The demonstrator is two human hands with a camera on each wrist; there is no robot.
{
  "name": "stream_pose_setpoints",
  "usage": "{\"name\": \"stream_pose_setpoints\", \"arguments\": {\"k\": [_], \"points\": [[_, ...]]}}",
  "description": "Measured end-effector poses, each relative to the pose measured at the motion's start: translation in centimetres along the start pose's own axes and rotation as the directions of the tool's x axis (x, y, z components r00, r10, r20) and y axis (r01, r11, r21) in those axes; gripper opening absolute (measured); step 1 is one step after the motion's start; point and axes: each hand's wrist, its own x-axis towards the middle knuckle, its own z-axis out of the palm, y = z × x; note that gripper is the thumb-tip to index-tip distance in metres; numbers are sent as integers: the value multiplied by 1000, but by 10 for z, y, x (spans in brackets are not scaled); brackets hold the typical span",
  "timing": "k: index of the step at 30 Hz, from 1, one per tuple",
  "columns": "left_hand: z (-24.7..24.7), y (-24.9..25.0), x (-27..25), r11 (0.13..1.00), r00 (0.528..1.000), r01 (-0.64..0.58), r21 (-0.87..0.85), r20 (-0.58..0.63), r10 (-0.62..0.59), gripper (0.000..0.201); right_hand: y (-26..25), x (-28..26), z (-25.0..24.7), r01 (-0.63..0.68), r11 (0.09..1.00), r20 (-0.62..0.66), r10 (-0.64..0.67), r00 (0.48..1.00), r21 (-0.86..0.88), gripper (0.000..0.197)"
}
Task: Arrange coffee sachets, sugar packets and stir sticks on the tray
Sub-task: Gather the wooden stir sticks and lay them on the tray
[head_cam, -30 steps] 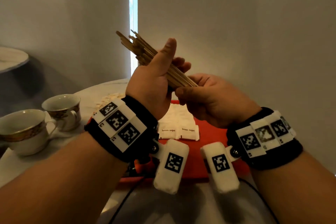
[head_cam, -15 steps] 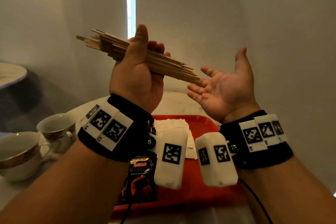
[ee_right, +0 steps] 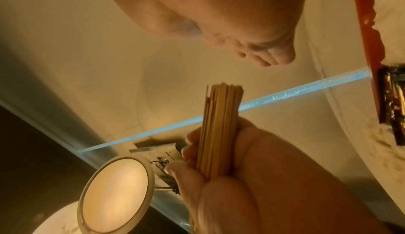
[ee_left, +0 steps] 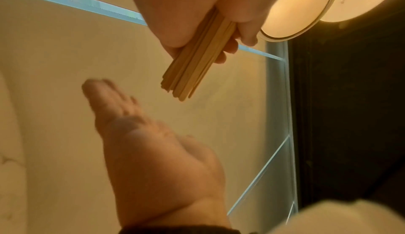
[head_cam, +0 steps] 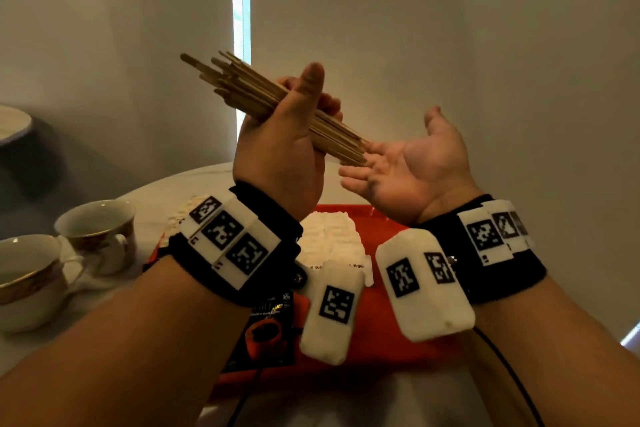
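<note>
Left hand [head_cam: 280, 152] grips bundle of thin wooden stir sticks [head_cam: 242, 90] above red plastic tray [head_cam: 384, 222]; right hand [head_cam: 412, 166] beside, palm up, fingers spread.

Stir sticks [head_cam: 263, 100]: pale, matt, unvarnished-looking wood, flat and smooth-sided, with square-cut ends seen in the wrist views [ee_left: 188, 75] [ee_right: 221, 125]. Tray [head_cam: 381, 222]: red, smooth, plastic-looking, with a faint sheen; sugar packets [head_cam: 332, 236]: white matt paper, crimped at the edges; coffee sachet [head_cam: 270, 333]: dark glossy foil-like film; cups [head_cam: 100, 232]: glazed white ceramic, shiny, banded in gold. Wristbands [head_cam: 270, 215]: black, soft, matt cloth, fitted with white matt plastic-looking blocks [head_cam: 330, 315] on which black-and-white printed squares are carried; table [head_cam: 194, 180]: white, smooth, marble-like.
</note>
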Motion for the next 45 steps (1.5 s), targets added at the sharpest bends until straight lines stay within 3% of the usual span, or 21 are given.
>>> {"name": "stream_pose_setpoints", "arguments": {"k": [5,12,17,20,22,24,26,27,29,31,33,37,41,43,45], "points": [[2,-14,-10,995,997,80,63,-14,-80,15,15,-5,8,-53,998,205,58,977,-28,109],[1,-16,-12,996,994,85,28,-68,-83,14,10,0,0,-59,998,104,59,993,-2,115],[10,-16,-15,996,996,80,27,-49,-79,21,16,-10,9,-43,996,230,24,973,76,104],[5,-12,-13,990,995,92,108,-52,-87,17,14,-8,5,-67,998,249,63,966,7,108],[-3,-9,-6,973,994,96,209,-61,-85,17,8,-10,3,-46,994,199,66,978,-102,108],[-9,-3,0,936,990,141,322,-34,-137,17,-6,-16,1,104,972,70,-91,993,-211,98],[-12,3,0,842,949,277,463,5,-315,19,-23,-29,0,294,858,-2,-325,946,-421,85],[-13,5,-2,765,913,330,554,19,-408,20,-29,-36,0,351,740,1,-428,904,-573,78],[-12,4,-10,589,837,345,731,44,-545,24,-36,-50,0,350,408,86,-541,837,-843,70],[-9,-3,-19,435,773,272,858,74,-630,26,-35,-58,1,281,145,179,-486,855,-949,69],[-6,-9,-25,364,738,232,902,81,-670,26,-25,-59,4,237,28,207,-392,896,-971,56],[0,-9,-28,305,742,220,926,44,-669,24,-20,-52,2,204,-77,218,-394,893,-976,28],[5,-1,-28,214,814,87,973,55,-578,19,-24,-57,3,266,-47,263,-384,885,-963,27],[8,6,-27,207,876,15,978,87,-475,15,-24,-58,7,316,-6,281,-470,837,-949,40],[9,15,-26,133,938,-118,984,154,-310,13,-28,-58,9,363,89,231,-626,745,-927,59]]}}
